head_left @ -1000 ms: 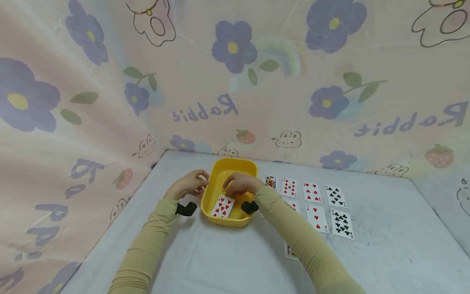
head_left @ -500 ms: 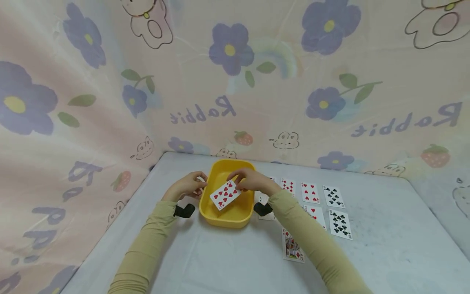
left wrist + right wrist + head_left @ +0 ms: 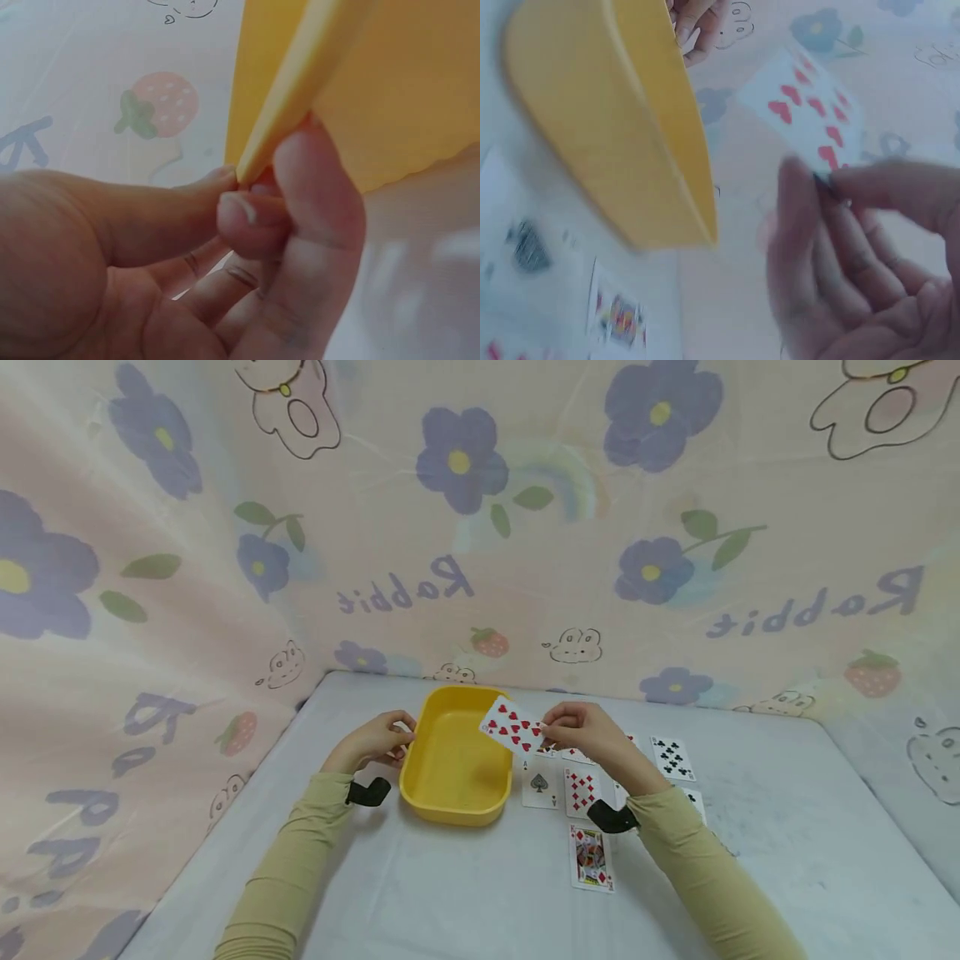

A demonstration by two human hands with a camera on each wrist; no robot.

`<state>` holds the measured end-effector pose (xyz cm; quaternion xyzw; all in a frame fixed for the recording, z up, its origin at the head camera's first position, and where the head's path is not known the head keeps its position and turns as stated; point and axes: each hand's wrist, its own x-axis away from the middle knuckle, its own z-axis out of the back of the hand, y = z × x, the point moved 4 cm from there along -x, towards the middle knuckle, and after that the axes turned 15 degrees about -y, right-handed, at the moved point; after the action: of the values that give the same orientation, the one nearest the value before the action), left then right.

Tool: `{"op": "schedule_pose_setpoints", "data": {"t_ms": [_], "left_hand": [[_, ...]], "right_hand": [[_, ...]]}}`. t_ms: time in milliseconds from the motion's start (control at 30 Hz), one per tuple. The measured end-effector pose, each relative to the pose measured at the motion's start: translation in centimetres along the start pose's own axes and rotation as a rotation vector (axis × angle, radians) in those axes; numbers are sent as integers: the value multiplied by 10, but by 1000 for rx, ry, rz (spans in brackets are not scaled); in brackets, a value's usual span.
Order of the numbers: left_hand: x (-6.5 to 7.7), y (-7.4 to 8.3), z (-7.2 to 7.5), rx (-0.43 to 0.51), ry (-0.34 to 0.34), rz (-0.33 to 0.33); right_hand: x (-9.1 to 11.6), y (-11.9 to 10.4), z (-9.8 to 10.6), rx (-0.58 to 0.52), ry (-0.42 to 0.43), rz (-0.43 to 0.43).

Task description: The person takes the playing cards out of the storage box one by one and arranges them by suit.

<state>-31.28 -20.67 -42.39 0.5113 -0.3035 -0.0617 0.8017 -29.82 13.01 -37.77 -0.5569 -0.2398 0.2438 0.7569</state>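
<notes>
My left hand [image 3: 377,739] is at the left side of a yellow plastic tray [image 3: 457,768]. Its thumb and fingers pinch the tray's rim [image 3: 281,112], as the left wrist view shows close up. With my right hand [image 3: 592,731] I pinch one end of a hearts playing card [image 3: 512,725]. That card is in the air, face visible, over the tray's right rim and the nearest laid-out cards. In the right wrist view the thumb and index finger meet at the card's lower end. Nothing lies on the visible floor of the tray.
Right of the tray lie face-up cards: an ace of spades [image 3: 539,785], a diamonds card [image 3: 581,792] and a clubs card [image 3: 672,758]. The king of diamonds [image 3: 591,857] lies nearer me. My right arm covers other cards. A printed curtain [image 3: 525,543] stands behind the white table.
My right hand has taken the hearts card from inside the tray, lifted it and carried it right, past the rim. My left hand has stayed at the tray's left side.
</notes>
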Motion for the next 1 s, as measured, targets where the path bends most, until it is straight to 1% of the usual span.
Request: {"op": "schedule_pose_setpoints", "data": {"t_ms": [133,233,400,533,633,733,900,1000], "left_hand": [[1,-1,1,3,1,-4],[1,-1,2,1,-7,-16],[0,-1,1,-8,-16,-21],[-1,-1,1,-11,-15,-19],[0,0,1,-11,-13,-20],[2,1,1,-12,-13,-18],[1,1,0,-15,-16,-20],[1,2,-1,-14,-20,-27]], "right_hand": [[31,15,9,-116,5,-26],[58,28,15,-146,4,-44],[102,49,23,-123,2,-72],[131,62,25,-113,-24,-118],[147,72,26,-118,-34,-157],[163,82,27,-103,-21,-219],[186,95,28,-5,26,-326],[196,103,27,23,46,-381]]}}
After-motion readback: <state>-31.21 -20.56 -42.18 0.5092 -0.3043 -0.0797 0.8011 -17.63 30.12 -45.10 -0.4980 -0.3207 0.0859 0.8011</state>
